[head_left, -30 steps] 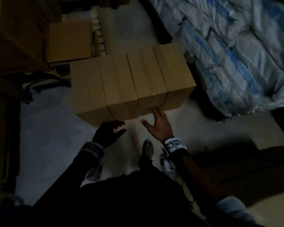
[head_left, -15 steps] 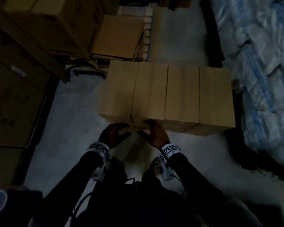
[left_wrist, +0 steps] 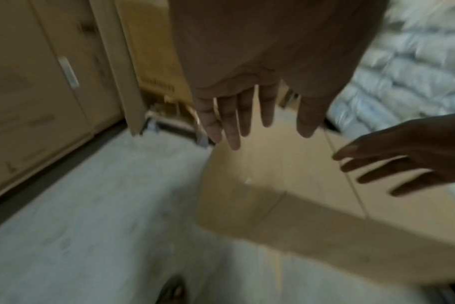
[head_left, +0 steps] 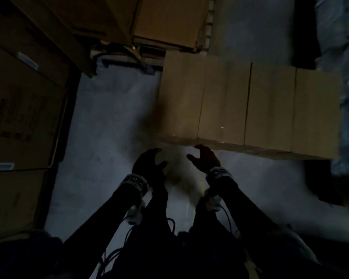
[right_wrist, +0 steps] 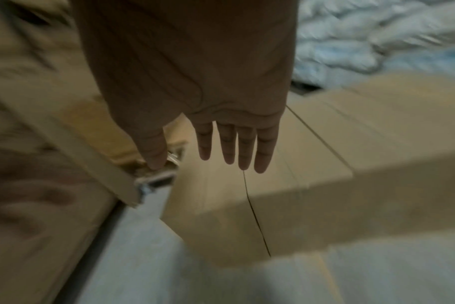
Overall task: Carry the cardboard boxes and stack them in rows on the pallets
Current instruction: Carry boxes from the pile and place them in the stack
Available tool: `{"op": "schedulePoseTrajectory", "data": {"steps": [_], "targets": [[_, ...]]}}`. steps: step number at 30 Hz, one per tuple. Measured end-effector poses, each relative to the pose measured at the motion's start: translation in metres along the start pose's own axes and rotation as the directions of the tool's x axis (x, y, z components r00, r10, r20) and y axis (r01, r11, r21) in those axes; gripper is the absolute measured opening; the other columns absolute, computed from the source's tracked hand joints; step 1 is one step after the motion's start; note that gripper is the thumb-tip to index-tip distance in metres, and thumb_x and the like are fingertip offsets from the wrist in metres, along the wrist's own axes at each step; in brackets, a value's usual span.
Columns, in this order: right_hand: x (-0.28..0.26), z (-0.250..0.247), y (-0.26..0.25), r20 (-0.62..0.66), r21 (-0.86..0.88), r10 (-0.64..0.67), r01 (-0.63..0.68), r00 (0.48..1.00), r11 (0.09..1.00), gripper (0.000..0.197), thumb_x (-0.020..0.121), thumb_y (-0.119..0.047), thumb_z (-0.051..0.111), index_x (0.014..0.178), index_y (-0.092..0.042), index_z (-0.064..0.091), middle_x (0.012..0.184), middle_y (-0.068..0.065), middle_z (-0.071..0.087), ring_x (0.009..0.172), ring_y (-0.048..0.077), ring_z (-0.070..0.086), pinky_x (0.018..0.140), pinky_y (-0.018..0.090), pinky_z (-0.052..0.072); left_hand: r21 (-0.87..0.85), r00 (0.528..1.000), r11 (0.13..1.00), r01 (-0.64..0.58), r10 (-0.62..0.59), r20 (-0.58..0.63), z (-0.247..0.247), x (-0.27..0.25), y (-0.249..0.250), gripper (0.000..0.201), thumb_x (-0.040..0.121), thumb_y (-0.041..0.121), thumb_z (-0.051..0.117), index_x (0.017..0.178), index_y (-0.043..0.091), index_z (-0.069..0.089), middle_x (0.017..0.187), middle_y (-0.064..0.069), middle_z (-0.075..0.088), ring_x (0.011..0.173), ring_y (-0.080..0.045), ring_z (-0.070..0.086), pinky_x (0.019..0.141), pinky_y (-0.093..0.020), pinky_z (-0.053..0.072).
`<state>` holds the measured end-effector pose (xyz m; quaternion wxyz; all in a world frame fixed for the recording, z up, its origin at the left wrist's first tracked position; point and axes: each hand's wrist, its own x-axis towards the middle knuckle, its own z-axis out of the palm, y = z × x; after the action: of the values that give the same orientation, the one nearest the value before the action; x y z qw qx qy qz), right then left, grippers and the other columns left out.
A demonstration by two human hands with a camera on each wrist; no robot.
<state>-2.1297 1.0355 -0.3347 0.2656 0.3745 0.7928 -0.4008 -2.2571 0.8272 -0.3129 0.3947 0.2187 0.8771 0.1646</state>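
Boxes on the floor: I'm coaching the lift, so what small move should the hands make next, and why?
Probably reach forward to the leftmost box. Both the left hand and right hand are empty and spread just short of its near edge, touching nothing yet.

The right hand [right_wrist: 195,82] reaches out with its fingers [right_wrist: 227,144] straight and spread, holding nothing, above the row of cardboard boxes [right_wrist: 286,185] standing side by side on the grey floor [right_wrist: 143,267]. A dark seam divides two boxes below the fingertips. Larger cartons [right_wrist: 34,185] stand left; pale sacks [right_wrist: 377,41] lie far right.
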Motion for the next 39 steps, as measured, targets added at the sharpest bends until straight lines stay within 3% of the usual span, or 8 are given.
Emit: {"op": "schedulePoseTrajectory", "data": {"steps": [9, 12, 16, 22, 25, 29, 35, 39], "targets": [[0.130, 0.078, 0.002, -0.162, 0.083, 0.191, -0.180, 0.968, 0.980, 0.085, 0.096, -0.062, 0.056, 0.162, -0.025, 0.017, 0.159, 0.007, 0.038, 0.139, 0.033, 0.044, 0.108, 0.051, 0.044, 0.160, 0.982, 0.984, -0.077, 0.047, 0.181, 0.048, 0.134, -0.122, 0.076, 0.096, 0.059, 0.055, 0.160, 0.044, 0.017, 0.163, 0.002, 0.035, 0.144, -0.025, 0.042, 0.114, -0.041, 0.040], [0.161, 0.096, 0.011, -0.237, 0.137, 0.224, -0.195, 0.945, 0.971, 0.085, 0.096, -0.060, 0.057, 0.162, -0.025, 0.017, 0.160, 0.005, 0.038, 0.139, 0.033, 0.045, 0.106, 0.048, 0.045, 0.146, 0.992, 0.986, -0.075, 0.060, 0.108, 0.056, 0.180, -0.138, 0.093, 0.086, 0.072, 0.055, 0.162, 0.037, 0.015, 0.158, -0.003, 0.042, 0.139, -0.030, 0.047, 0.109, -0.047, 0.044], [0.187, 0.115, 0.018, -0.429, 0.191, 0.252, -0.186, 0.867, 0.964, 0.082, 0.095, -0.059, 0.060, 0.161, -0.029, 0.022, 0.153, 0.006, 0.044, 0.129, 0.033, 0.051, 0.095, 0.048, 0.048, -0.093, 1.000, 0.996, -0.016, 0.014, -0.023, 0.061, 0.229, -0.133, 0.105, 0.084, 0.061, 0.073, 0.163, 0.036, 0.010, 0.160, -0.005, 0.039, 0.140, -0.031, 0.045, 0.110, -0.047, 0.044], [0.207, 0.122, 0.034, -0.563, -0.008, 0.172, -0.213, 0.808, 0.977, 0.084, 0.090, -0.072, 0.055, 0.160, -0.037, 0.024, 0.144, 0.007, 0.046, 0.117, 0.032, 0.056, 0.084, 0.045, 0.050, -0.250, 0.998, 0.968, 0.023, -0.037, -0.052, 0.087, 0.276, -0.116, 0.107, 0.071, 0.081, 0.069, 0.157, 0.027, 0.034, 0.143, -0.007, 0.058, 0.128, -0.029, 0.057, 0.104, -0.041, 0.049], [0.209, 0.123, 0.033, -0.570, 0.092, 0.132, -0.097, 0.811, 0.991, 0.086, 0.086, -0.072, 0.062, 0.158, -0.041, 0.027, 0.139, 0.007, 0.047, 0.118, 0.030, 0.056, 0.088, 0.046, 0.055, -0.238, 0.995, 0.969, 0.068, -0.084, -0.057, 0.094, 0.286, -0.114, 0.132, 0.050, 0.105, 0.053, 0.153, 0.024, 0.036, 0.141, -0.005, 0.059, 0.126, -0.026, 0.059, 0.102, -0.043, 0.052], [0.203, 0.120, 0.022, -0.557, 0.371, 0.249, -0.031, 0.792, 0.928, 0.100, 0.075, -0.070, 0.076, 0.157, -0.040, 0.029, 0.145, 0.004, 0.042, 0.129, 0.023, 0.050, 0.099, 0.038, 0.048, -0.192, 0.993, 0.980, 0.052, -0.070, -0.090, 0.091, 0.280, -0.110, 0.122, 0.050, 0.101, 0.061, 0.144, 0.023, 0.050, 0.136, 0.000, 0.062, 0.123, -0.022, 0.060, 0.100, -0.040, 0.053], [0.182, 0.142, 0.024, -0.529, 0.351, 0.233, -0.039, 0.816, 0.936, 0.093, 0.078, -0.063, 0.078, 0.154, -0.051, 0.026, 0.129, -0.005, 0.039, 0.119, 0.021, 0.051, 0.095, 0.040, 0.052, -0.154, 0.996, 0.988, 0.016, -0.028, -0.082, 0.087, 0.252, -0.129, 0.096, 0.059, 0.094, 0.066, 0.127, 0.027, 0.062, 0.120, 0.010, 0.064, 0.110, -0.013, 0.062, 0.090, -0.032, 0.052], [0.170, 0.159, 0.041, -0.497, 0.276, 0.198, -0.062, 0.845, 0.959, 0.091, 0.082, -0.056, 0.078, 0.155, -0.053, 0.023, 0.124, -0.002, 0.042, 0.106, 0.022, 0.055, 0.081, 0.041, 0.057, -0.093, 0.999, 0.995, 0.036, -0.035, 0.014, 0.098, 0.227, -0.154, 0.100, 0.058, 0.097, 0.062, 0.136, 0.034, 0.055, 0.129, 0.012, 0.058, 0.117, -0.011, 0.058, 0.096, -0.037, 0.054]]}}
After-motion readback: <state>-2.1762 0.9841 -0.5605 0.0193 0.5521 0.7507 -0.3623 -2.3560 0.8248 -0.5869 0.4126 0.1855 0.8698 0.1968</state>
